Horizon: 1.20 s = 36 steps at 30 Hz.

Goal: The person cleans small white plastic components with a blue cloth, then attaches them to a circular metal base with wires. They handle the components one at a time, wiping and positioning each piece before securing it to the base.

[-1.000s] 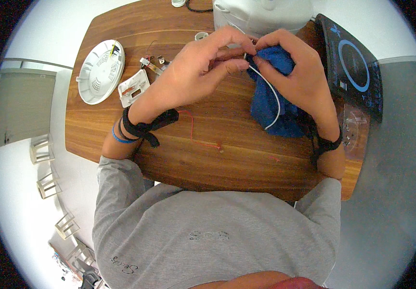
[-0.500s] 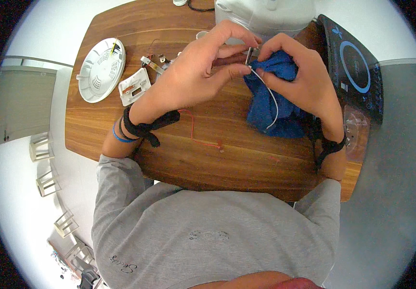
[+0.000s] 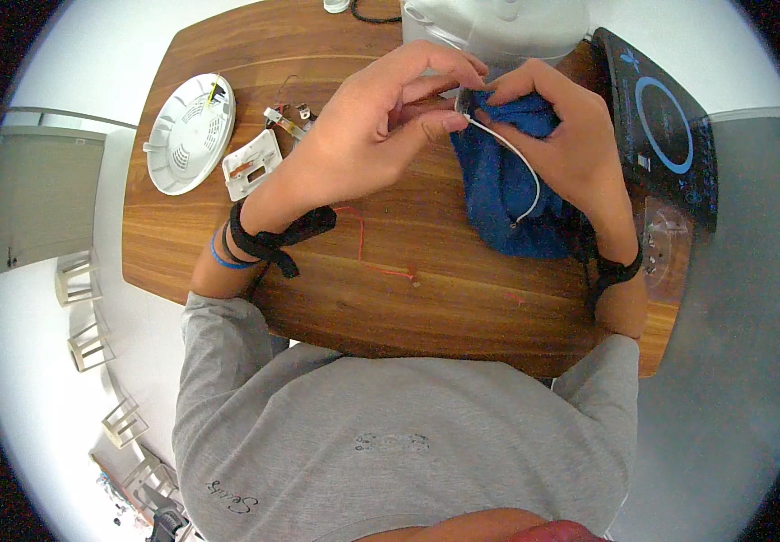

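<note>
Wooden tabletop (image 3: 336, 298) under pale floor, with a white round cover (image 3: 190, 135) and small white plate (image 3: 252, 163) far left and a dark panel with a blue ring (image 3: 665, 135) far right. Both hands raised together at the far middle: left hand (image 3: 367, 140) pinched shut on a small metal piece (image 3: 464, 99), right hand (image 3: 560, 135) closed on the same spot from the right, over blue cloth (image 3: 498, 194). White wire (image 3: 518, 167) running from the pinch toward the near right, ending on the cloth; wrists bent inward, fingertips meeting.
</note>
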Available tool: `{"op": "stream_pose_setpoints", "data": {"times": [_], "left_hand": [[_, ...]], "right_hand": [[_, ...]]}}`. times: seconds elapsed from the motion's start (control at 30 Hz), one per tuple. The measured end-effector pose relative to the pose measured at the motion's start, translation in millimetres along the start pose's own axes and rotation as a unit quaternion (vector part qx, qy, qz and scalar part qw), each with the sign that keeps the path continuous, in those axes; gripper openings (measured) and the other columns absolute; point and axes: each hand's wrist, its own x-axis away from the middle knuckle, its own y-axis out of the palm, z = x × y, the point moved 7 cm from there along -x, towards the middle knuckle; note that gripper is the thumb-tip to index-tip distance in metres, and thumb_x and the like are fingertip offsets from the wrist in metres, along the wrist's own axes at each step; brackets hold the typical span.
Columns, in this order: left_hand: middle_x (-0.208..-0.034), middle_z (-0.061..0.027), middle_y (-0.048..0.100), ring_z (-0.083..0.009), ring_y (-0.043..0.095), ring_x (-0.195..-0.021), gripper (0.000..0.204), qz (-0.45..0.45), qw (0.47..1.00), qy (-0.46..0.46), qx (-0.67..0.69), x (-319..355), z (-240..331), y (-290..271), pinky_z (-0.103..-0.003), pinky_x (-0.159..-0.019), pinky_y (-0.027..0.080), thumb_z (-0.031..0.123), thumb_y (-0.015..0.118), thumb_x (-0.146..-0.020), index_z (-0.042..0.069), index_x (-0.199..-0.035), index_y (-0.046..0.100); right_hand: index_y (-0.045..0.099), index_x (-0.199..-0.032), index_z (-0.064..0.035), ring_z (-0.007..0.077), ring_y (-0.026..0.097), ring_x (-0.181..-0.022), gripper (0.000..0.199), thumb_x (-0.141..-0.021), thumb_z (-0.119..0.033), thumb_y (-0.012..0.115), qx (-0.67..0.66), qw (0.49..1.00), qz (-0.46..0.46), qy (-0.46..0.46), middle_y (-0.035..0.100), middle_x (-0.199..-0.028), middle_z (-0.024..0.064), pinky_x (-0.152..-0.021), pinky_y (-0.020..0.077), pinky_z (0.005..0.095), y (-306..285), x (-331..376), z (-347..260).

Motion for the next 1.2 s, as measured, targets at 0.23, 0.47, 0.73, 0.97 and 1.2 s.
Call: {"op": "stream_pose_setpoints", "data": {"times": [0.23, 0.47, 0.73, 0.97, 1.2], "left_hand": [[-0.152, -0.0162, 0.052, -0.0279, 0.050, -0.149, 0.044, 0.002, 0.994, 0.033, -0.104, -2, -1, -6, -0.042, -0.127, 0.041, -0.017, 0.059, -0.099, 0.001, -0.138, 0.056], [-0.151, -0.0143, 0.053, -0.0249, 0.052, -0.145, 0.046, 0.014, 0.997, 0.023, -0.068, -1, -2, -7, -0.040, -0.124, 0.042, -0.016, 0.063, -0.097, 0.003, -0.139, 0.057], [-0.146, -0.0090, 0.056, -0.0233, 0.058, -0.137, 0.051, 0.013, 0.987, 0.025, -0.155, -2, 8, -3, -0.034, -0.113, 0.054, -0.012, 0.072, -0.092, 0.005, -0.139, 0.060], [-0.141, -0.0070, 0.059, -0.0229, 0.062, -0.132, 0.060, 0.008, 0.980, 0.033, -0.195, -1, 10, -1, -0.034, -0.113, 0.055, -0.012, 0.072, -0.093, 0.009, -0.147, 0.057], [-0.150, -0.0112, 0.058, -0.0232, 0.058, -0.141, 0.055, 0.025, 0.991, 0.021, -0.132, -2, 4, -9, -0.038, -0.115, 0.053, -0.010, 0.070, -0.097, 0.003, -0.147, 0.051]], "right_hand": [[0.069, -0.107, -0.0100, 0.0345, 0.076, -0.096, 0.027, -0.087, -0.019, 0.084, -0.019, 0.999, -0.023, -0.027, 0.076, -0.102, 0.0104, -0.084, 0.0592, 0.0395, 3, 2, -8], [0.068, -0.112, -0.0111, 0.0362, 0.076, -0.099, 0.033, -0.085, -0.017, 0.085, -0.015, 1.000, -0.008, -0.023, 0.076, -0.105, 0.0102, -0.084, 0.0603, 0.0415, 2, 1, -11], [0.064, -0.117, -0.0118, 0.0383, 0.075, -0.102, 0.041, -0.083, -0.017, 0.087, -0.007, 1.000, -0.003, -0.008, 0.075, -0.109, 0.0119, -0.085, 0.0605, 0.0430, 0, 2, -6], [0.057, -0.122, -0.0118, 0.0427, 0.074, -0.102, 0.047, -0.085, -0.018, 0.085, -0.021, 0.999, -0.032, 0.015, 0.074, -0.107, 0.0148, -0.083, 0.0597, 0.0468, 10, 4, -1], [0.058, -0.119, -0.0117, 0.0424, 0.074, -0.100, 0.043, -0.087, -0.021, 0.086, 0.037, 0.997, -0.058, 0.042, 0.074, -0.104, 0.0147, -0.084, 0.0597, 0.0470, 11, 4, 14]]}}
